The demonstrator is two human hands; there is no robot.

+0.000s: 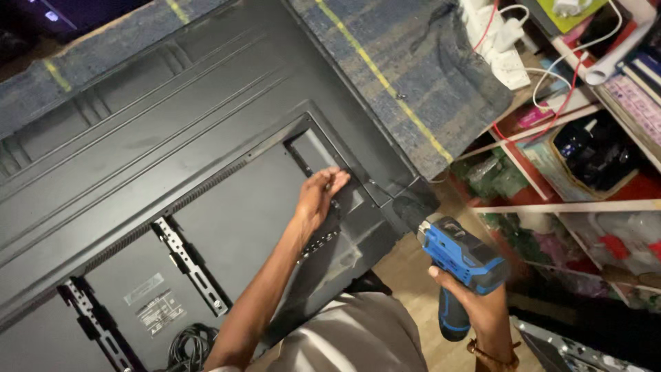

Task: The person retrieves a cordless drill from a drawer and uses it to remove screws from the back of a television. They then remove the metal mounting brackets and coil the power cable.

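Head view, looking down. A large flat-screen television (172, 158) lies face down, black back panel up, on a worktop (413, 69) covered with a blue-grey cloth with yellow stripes.

Left hand (318, 196): fingers curled, pressed onto the back panel beside the recessed connector bay (313, 151), at the television's lower right part. It seems to pinch something small, perhaps a screw; the view is too dark to be sure, so I cannot tell whether it holds anything.

Right hand (475, 300): clenched round the grip of a blue and black cordless drill (454, 258). The drill sits just off the television's right corner, nose aimed at the panel edge near the left hand; the bit tip is lost against the black plastic.

Two metal mounting brackets (182, 258) stay bolted to the panel, left of the left hand. A coil of black cable (193, 344) lies below the brackets. Right of the television stand cluttered shelves (571, 158), with a white power strip (499, 41) and red and white leads.

Risks, as I judge them:
- Bit close to the left fingers; a slip off a screw head could strike them.
- Too much pressure or torque could crack the plastic or strip a thread.
- The screen bears the load face down; leaning on it could damage it.
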